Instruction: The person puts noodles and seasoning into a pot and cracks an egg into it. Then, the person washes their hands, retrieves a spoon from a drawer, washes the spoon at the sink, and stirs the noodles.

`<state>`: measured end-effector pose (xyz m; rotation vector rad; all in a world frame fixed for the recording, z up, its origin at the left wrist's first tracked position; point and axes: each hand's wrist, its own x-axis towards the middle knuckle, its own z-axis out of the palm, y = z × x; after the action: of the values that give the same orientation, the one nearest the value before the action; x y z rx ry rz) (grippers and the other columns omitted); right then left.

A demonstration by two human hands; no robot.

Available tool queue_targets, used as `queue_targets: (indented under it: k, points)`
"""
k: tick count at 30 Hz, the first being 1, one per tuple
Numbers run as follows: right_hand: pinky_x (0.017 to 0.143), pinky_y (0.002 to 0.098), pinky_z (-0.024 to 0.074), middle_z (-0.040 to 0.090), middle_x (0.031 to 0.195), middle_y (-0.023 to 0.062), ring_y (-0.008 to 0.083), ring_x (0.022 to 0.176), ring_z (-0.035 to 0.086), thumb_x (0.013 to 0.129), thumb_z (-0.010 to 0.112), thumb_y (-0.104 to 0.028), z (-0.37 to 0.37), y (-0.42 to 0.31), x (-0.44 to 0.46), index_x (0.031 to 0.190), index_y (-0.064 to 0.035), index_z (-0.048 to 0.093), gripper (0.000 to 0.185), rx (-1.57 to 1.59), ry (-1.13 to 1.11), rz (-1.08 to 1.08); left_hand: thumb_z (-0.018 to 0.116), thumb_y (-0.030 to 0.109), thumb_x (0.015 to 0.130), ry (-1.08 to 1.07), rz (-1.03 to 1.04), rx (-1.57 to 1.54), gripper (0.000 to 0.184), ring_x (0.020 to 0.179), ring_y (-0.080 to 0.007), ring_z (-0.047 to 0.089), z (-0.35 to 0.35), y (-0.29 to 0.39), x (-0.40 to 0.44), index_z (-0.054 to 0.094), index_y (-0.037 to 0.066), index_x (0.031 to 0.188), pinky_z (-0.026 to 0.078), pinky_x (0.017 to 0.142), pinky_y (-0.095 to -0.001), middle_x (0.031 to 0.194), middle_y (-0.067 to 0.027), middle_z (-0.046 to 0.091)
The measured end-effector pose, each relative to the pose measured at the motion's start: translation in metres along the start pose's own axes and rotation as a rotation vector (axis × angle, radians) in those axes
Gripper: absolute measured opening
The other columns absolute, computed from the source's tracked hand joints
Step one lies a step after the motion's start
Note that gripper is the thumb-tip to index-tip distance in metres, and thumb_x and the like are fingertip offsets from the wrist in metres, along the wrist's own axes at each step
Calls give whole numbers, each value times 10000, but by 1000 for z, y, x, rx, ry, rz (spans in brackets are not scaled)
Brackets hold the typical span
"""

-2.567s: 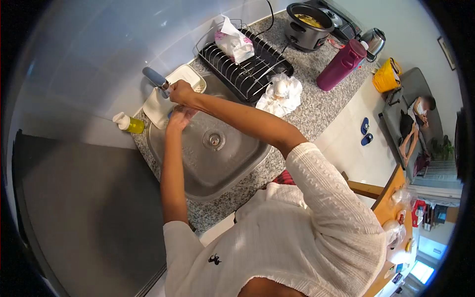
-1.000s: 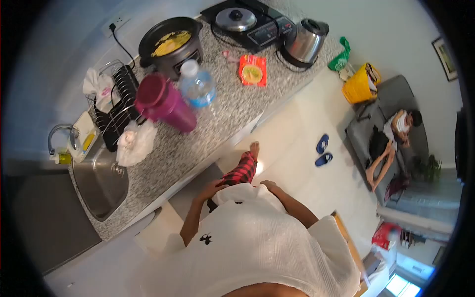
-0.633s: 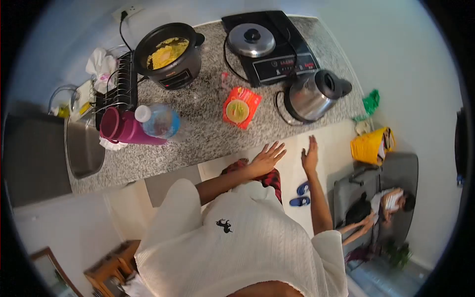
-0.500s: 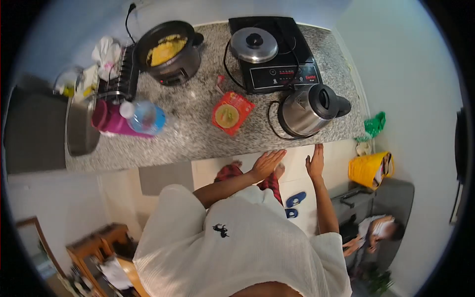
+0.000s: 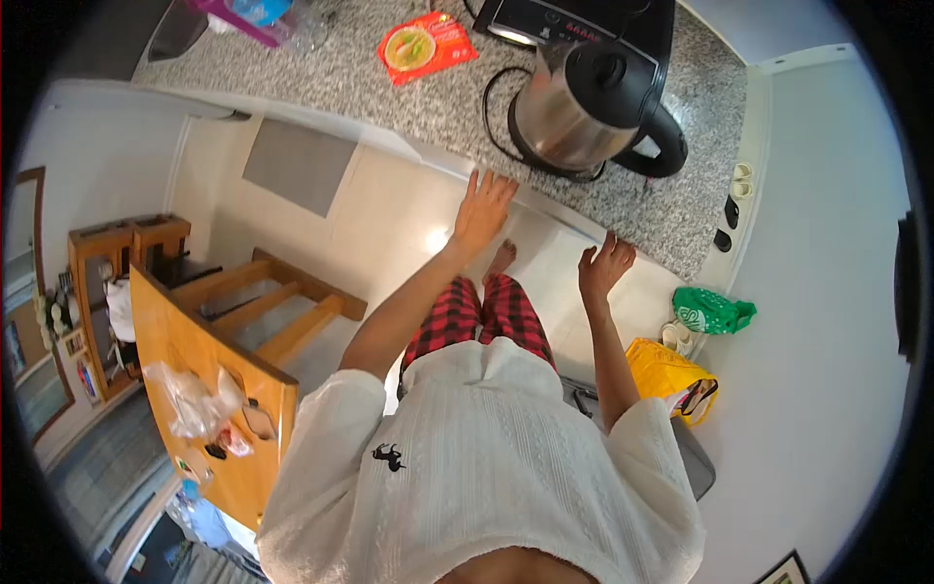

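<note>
My left hand (image 5: 481, 214) is at the front edge of the granite counter (image 5: 409, 122), fingers apart and nothing in it. Further right along the same edge, my right hand (image 5: 606, 265) has its fingers spread and bent, also holding nothing. Whether the fingertips touch the edge is hard to tell. Just beyond both hands stands a steel kettle (image 5: 574, 112) with a black lid and handle, its cord curled at its left. A red food packet (image 5: 426, 48) lies to the left of the kettle. Behind it is a black induction cooker (image 5: 642, 19), partly cut off by the frame.
At the upper left are a clear bottle (image 5: 261, 10) and a sink (image 5: 177, 29). A wooden table (image 5: 209, 467) with plastic bags stands at the lower left. On the floor at the right are a green bag (image 5: 715, 311), a yellow bag (image 5: 664, 375) and some footwear (image 5: 732, 210).
The view has turned and tilted down toward the floor and table. The cooking pot and the person on the sofa have left the view. Both hands' fingers are now bent and more spread.
</note>
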<state>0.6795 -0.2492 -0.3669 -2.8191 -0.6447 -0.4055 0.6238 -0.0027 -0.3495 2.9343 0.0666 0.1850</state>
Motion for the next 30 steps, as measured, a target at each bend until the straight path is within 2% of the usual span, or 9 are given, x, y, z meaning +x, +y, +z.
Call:
queue_targets:
  k: [3,11,21,22,23,25,27,29,30]
  points:
    - [909,477,280,435,1104,176,326,1095,381,650,549,-66,-4,-17,1,1139,11,433,509,58,60,83,612,123,648,18,-64,-132,523,1144,-333,347,-3,10,4,434,34,1132,272,979,-437,1106,-147,431]
    - [898,445,295,405,1188,131,326,1149,354,614,540,3,-42,-22,-40,1226,-61,374,637,193,26,-44,659,239,678,114,-145,-78,652,1209,-284,299,-15,31,-46,360,47,1224,320,937,-411,1233,-115,369]
    - [852,415,345,527,1034,86,288,1006,466,628,573,0,-99,-51,-142,1027,-96,548,411,346,-160,23,577,261,768,144,-297,-16,457,1162,-241,361,11,48,-169,425,95,1166,350,866,-469,1179,-67,419]
    - [730,354,424,583,919,67,226,866,548,641,587,7,-103,-41,-145,931,-87,595,305,508,-114,-64,571,259,771,158,-319,-11,443,1161,-239,362,14,51,-183,431,97,1159,353,861,-475,1173,-64,422]
    - [616,288,448,599,881,83,152,772,576,688,591,13,-114,-38,-142,886,-56,604,210,675,-336,181,564,256,774,154,-320,-5,433,1164,-236,359,14,53,-194,436,99,1156,353,860,-476,1177,-60,422]
    - [580,264,456,601,920,88,116,758,572,769,559,-31,-113,-37,-106,914,-36,597,150,736,-221,137,549,252,781,143,-315,0,412,1171,-231,353,13,60,-217,445,103,1151,355,859,-477,1185,-53,423]
    - [687,302,482,595,921,119,162,799,566,818,494,-46,-74,-39,-51,912,27,582,148,1221,-307,599,536,246,784,139,-336,37,401,1178,-223,347,14,65,-233,450,104,1150,353,863,-472,1196,-48,420]
    - [821,356,465,582,917,153,235,867,556,847,433,-51,38,10,-12,928,93,542,198,1696,-596,1151,525,238,785,139,-345,54,396,1184,-216,342,13,66,-240,451,106,1151,350,869,-465,1206,-44,417]
    - [867,377,439,577,921,170,256,900,545,844,418,-33,92,32,6,924,108,532,199,1857,-610,1114,521,233,785,132,-350,49,395,1187,-214,339,10,67,-241,449,107,1153,347,873,-462,1211,-43,415]
